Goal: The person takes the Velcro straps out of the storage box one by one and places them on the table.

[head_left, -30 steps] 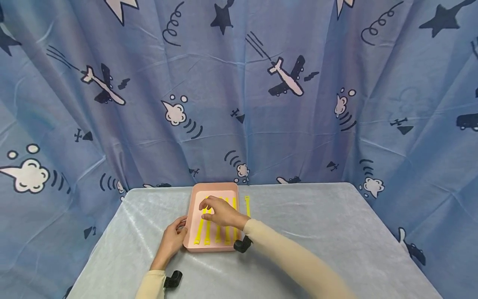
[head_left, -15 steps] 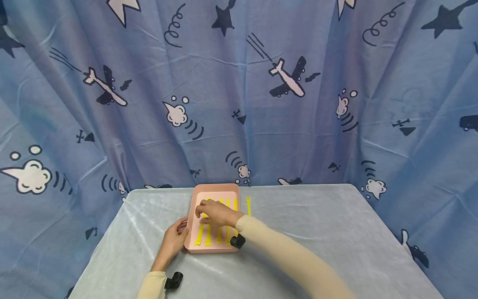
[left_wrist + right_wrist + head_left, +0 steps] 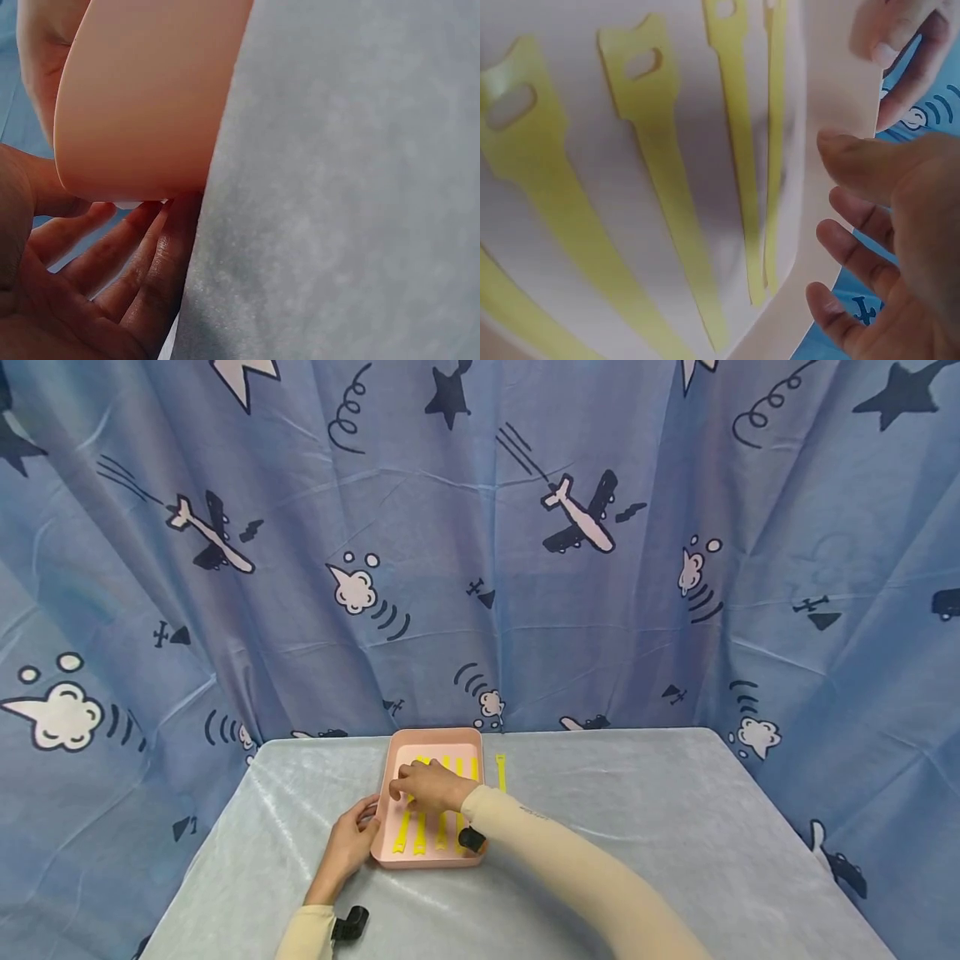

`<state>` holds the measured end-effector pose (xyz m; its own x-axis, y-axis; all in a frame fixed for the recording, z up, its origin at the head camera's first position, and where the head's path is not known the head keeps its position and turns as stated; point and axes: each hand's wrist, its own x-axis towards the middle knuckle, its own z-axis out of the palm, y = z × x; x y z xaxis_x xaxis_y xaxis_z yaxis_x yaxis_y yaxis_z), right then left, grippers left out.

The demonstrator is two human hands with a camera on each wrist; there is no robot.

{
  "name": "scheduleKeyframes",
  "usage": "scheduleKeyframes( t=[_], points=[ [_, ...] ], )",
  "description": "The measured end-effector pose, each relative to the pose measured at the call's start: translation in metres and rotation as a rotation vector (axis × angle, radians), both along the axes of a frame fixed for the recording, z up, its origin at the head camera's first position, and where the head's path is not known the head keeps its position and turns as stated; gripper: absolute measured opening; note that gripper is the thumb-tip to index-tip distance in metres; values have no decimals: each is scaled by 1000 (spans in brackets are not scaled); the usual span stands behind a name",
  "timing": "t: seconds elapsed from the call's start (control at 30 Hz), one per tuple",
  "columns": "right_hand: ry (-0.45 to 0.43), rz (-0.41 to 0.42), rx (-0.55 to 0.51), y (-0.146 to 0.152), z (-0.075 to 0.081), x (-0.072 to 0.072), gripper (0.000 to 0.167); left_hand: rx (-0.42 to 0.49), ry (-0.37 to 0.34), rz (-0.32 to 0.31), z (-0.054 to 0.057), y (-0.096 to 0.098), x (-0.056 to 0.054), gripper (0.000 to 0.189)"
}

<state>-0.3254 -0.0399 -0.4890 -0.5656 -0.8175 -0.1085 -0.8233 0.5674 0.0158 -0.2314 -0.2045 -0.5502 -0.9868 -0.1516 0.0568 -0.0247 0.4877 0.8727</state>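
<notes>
Several yellow slotted cable straps point(image 3: 664, 161) lie side by side in the pink tray point(image 3: 427, 863), and one lone yellow strap point(image 3: 501, 772) lies on the grey cloth point(image 3: 637, 802) just outside it, between 2 and 3 o'clock from the tray's middle; the straps look thin and flat, so they should be light, pliable and hard to break, probably not very slippery, though lying flush they may be awkward to get a nail under; the wider slotted head point(image 3: 658, 97) seems the best place for a pinch, while the tray looks smooth, light and fairly stiff, best held by its wall. The right hand point(image 3: 431, 787) is above the tray, fingers loosely bent, with a gap between thumb and fingertips and no strap showing there; the tray's straps pass below it, their heads spread from about 7 to 5 o'clock of that hand in the head view, with the lone strap near 3 o'clock; whether a fingertip touches the tray I cannot tell; the left hand point(image 3: 351, 839) grips the tray's wall at about 8 o'clock, thumb over the rim and fingers outside.
</notes>
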Motion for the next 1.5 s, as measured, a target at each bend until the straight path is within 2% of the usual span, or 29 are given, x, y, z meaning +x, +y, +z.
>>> scheduleKeyframes(
  t=[0.37,0.77,1.13,1.5],
  points=[
    [-16,6,51,-3,-9,-1,21,-11,-24,6,1,0,0,41],
    [48,12,113,-10,-14,-4,23,-4,-2,-3,-2,0,0,42],
    [62,26,112,-14,-21,-6,20,-9,-7,6,-3,-1,-2,42],
    [181,90,111,-16,-25,-2,14,-12,-8,3,-2,0,-1,43]
  ],
)
